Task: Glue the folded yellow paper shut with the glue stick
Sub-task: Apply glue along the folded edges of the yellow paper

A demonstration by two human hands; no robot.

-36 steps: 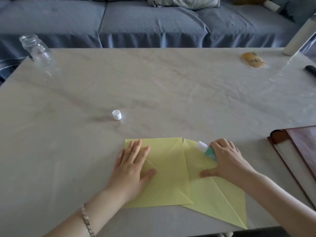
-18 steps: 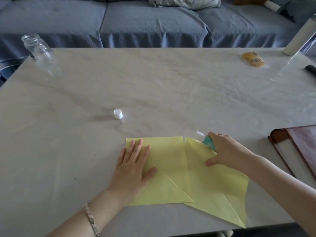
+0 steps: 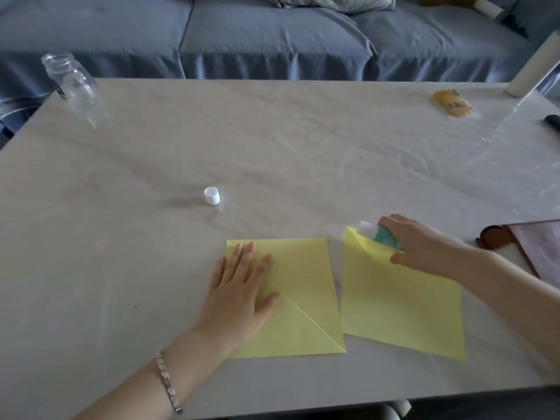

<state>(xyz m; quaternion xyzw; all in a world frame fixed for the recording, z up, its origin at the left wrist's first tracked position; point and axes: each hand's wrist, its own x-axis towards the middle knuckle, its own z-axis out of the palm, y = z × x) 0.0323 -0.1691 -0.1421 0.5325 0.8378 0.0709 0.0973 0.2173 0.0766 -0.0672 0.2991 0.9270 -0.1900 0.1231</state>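
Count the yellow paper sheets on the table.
2. One yellow sheet lies flat under the left hand; the other yellow sheet lies right of it, its far corner raised at the right hand gripping the glue stick.

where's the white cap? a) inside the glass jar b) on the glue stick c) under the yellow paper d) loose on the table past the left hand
d: the white cap stands alone on the table, beyond the left hand pressing the yellow paper.
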